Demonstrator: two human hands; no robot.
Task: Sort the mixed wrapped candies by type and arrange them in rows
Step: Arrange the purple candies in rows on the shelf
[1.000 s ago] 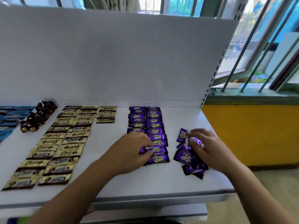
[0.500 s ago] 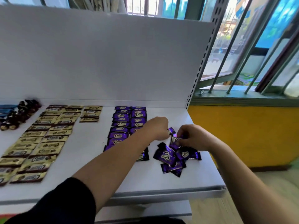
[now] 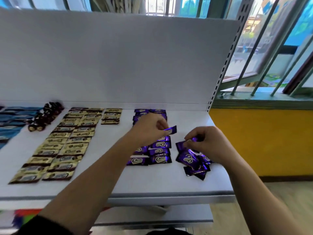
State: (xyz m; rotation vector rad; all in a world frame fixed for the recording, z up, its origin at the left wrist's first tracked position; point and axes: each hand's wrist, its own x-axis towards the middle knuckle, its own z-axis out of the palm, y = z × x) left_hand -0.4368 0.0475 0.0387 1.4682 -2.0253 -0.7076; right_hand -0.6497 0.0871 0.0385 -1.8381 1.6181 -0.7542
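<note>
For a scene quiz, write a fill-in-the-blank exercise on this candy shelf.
1. The left hand pinches one ____ foil-wrapped candy.
2. The loose heap of purple candies lies under the ____ hand.
3. The gold-wrapped candy rows lie to the ____ of the purple candy rows.

Missing words: purple; right; left

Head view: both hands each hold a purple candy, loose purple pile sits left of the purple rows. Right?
Not quite. The head view shows the loose purple pile to the right of the purple rows, under the right hand. The rest holds: the left hand pinches one purple candy and the right hand pinches another.
</note>
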